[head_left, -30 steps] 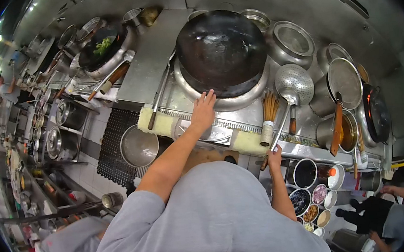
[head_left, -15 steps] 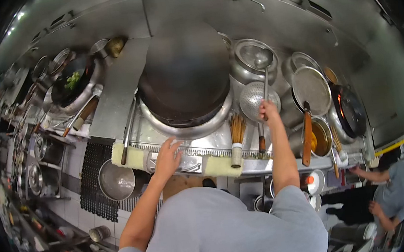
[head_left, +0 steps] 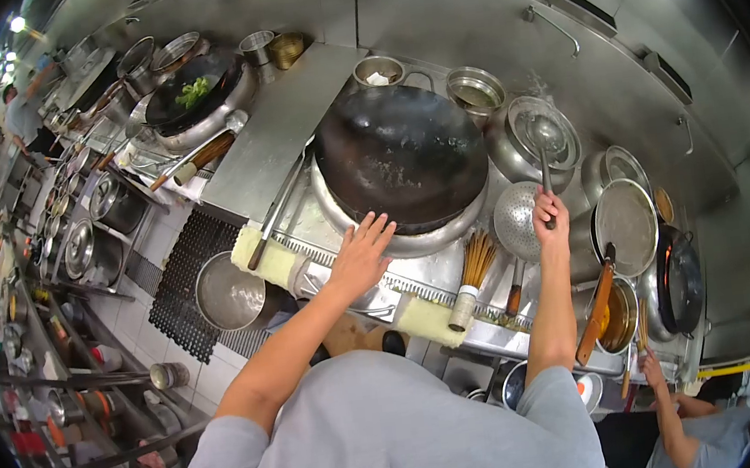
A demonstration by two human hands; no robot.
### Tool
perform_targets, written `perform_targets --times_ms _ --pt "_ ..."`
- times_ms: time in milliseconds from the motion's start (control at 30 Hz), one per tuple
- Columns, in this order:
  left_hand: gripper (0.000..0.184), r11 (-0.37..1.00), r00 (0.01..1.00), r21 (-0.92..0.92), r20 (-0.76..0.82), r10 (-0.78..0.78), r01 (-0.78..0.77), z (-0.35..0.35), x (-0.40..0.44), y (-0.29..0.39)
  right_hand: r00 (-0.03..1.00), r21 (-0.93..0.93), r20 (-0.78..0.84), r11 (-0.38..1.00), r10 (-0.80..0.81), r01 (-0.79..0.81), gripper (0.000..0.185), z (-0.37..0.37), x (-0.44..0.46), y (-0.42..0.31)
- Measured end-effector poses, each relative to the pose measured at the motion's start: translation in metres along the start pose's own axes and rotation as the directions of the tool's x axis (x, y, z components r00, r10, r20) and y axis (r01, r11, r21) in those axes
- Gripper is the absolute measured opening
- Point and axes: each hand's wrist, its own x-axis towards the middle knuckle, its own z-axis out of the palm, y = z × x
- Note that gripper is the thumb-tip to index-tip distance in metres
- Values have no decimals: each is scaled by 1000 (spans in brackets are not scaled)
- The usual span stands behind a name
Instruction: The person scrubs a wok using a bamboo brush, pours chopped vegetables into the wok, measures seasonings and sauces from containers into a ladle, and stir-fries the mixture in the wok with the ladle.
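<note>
My left hand (head_left: 363,255) is open, fingers spread, just below the near rim of a large dark wok (head_left: 404,162) on a metal burner ring (head_left: 430,239); whether it touches the rim I cannot tell. My right hand (head_left: 551,217) is closed round the handle of a ladle (head_left: 546,136), whose bowl is over a round metal pot (head_left: 513,160). Under and beside that hand lies a perforated skimmer (head_left: 516,215). A bamboo brush (head_left: 478,260) leans at the stove's front edge, close to folded yellowish cloths (head_left: 430,320).
To the left, another wok (head_left: 174,100) holds green vegetables. A long-handled utensil (head_left: 277,212) lies left of my wok. At right stand a sieve (head_left: 625,217), a pot of yellow liquid (head_left: 620,318) and a wok (head_left: 680,280). A co-worker's hand (head_left: 652,369) reaches toward the stove there.
The view has turned. My left hand has come up to the wok's rim, its fingers spreading. The blurred wok now shows sharply. My right hand still grips the ladle. The co-worker has come closer.
</note>
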Motion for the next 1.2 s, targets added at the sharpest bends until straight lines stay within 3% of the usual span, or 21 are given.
perform_targets --times_ms 67,133,200,267,433,533,600,633,733,800,833,867,900,933,967,1000,1033,1067,1100,1133,1200 --pt "74 998 998 39 58 41 -43 13 -2 -18 999 41 34 999 -11 10 28 23 -35 19" --pt "74 999 990 38 134 -34 29 23 3 -30 995 25 37 996 87 -88 29 61 -75 43" --pt "77 999 985 49 168 -31 23 32 7 -46 996 11 -49 998 68 -68 29 90 -116 72" --pt "78 999 979 0 199 -46 47 38 5 -62 982 -120 -180 989 62 -85 28 108 -153 101" --pt "76 999 986 -40 166 -12 19 18 -5 -73 952 -266 -302 954 52 -137 27 159 -221 194" --pt "73 982 983 -189 185 22 13 11 -4 -86 943 -279 -329 948 57 -155 29 168 -219 226" --pt "71 984 992 -177 122 37 -15 7 -11 -89 969 -51 -215 990 121 -135 31 164 -204 242" --pt "70 984 993 -176 111 47 -27 0 -13 -90 983 -53 -154 992 103 -112 32 151 -195 255" --pt "68 976 992 -217 116 54 -28 -8 -13 -95 973 -92 -228 994 31 -53 27 153 -182 307" --pt "67 966 988 -257 136 68 -31 -9 -18 -90 969 -45 -229 993 96 -109 25 156 -172 328" --pt "65 963 995 -261 44 87 -73 -11 -24 -87 969 -78 -221 988 110 -130 26 147 -164 335" --pt "63 960 993 -256 -57 103 -115 -12 -25 -83 980 -256 -181 958 81 -127 37 144 -160 345" --pt "59 912 988 -402 -151 27 -86 -2 -33 -77 967 -546 -250 818 46 -180 43 145 -161 348" --pt "62 815 990 -579 -116 -84 1 17 -42 -75 954 -770 -298 595 -15 -231 49 151 -163 352" --pt "68 393 949 -874 200 -244 285 1 -49 -66 918 -958 -287 82 -275 -274 56 75 -144 334" --pt "75 -150 815 -842 539 -214 518 -22 -53 -56 928 -680 76 -700 -364 -219 51 21 -142 315" --pt "75 -130 815 -842 540 -211 524 -36 -55 -55 844 -521 140 -763 -518 -382 48 9 -157 316" --pt "81 -449 763 -707 642 -81 547 -48 -56 -57 839 -532 141 -755 -525 -383 48 -12 -170 313" --pt "88 -708 723 -473 687 77 524 -54 -53 -59 790 -487 44 -703 -612 -518 52 -40 -175 306" --pt "88 -703 728 -483 682 73 522 -53 -47 -60 722 -426 -46 -640 -690 -639 59 -63 -177 300" --pt "92 -604 737 -605 675 -42 520 -49 -34 -62 691 -515 -52 -573 -721 -637 62 -98 -179 298"
